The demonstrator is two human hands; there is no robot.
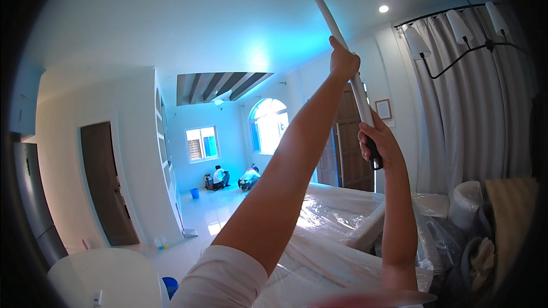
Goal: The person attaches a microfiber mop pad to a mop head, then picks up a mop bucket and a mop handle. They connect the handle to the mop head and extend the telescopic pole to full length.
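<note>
A long white pole [322, 8] with a black end grip [375, 157] slants up in front of me and runs out past the top edge. My left hand [344, 61] is raised high and wrapped round its shaft, thumb pointing up along it. Lower down, my right hand [383, 141] closes round the pole just above and beside the black end. Both arms are stretched upward. The pole's top end lies outside the view, so what it carries cannot be seen.
Plastic-covered furniture [337, 208] fills the space below my arms. A hanging lamp [451, 51] and grey curtains [445, 114] are at right. A white table [108, 276] stands lower left. Two people crouch far off near a blue bucket [194, 193].
</note>
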